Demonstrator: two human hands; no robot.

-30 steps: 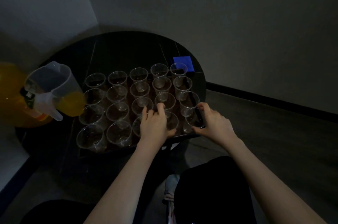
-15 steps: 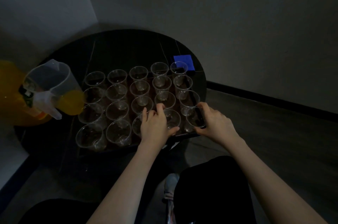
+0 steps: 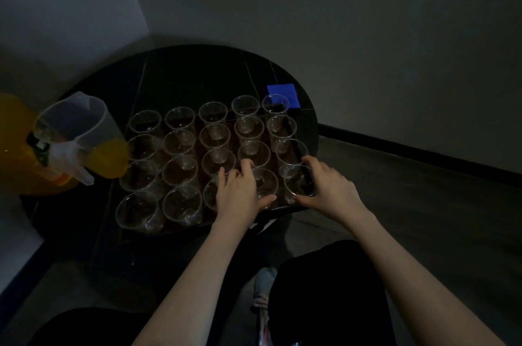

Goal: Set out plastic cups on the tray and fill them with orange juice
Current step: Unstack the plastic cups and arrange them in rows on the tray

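Several clear empty plastic cups (image 3: 180, 142) stand in rows on a dark tray (image 3: 282, 208) on a round black table (image 3: 180, 77). My left hand (image 3: 240, 193) curls around a front-row cup (image 3: 265, 184), thumb on its near side. My right hand (image 3: 330, 186) grips the front right corner cup (image 3: 296, 183), fingers round its rim and side. A clear jug (image 3: 82, 136) with orange juice in its bottom stands at the table's left edge.
A large orange juice container (image 3: 17, 148) sits behind the jug at far left. A blue square object (image 3: 283, 94) lies at the back right of the table. Grey walls close in behind, dark floor lies to the right, and my knees are below.
Both hands stay on the two front right cups with only slight shifts; the view has moved a little. No cup has visibly changed place.
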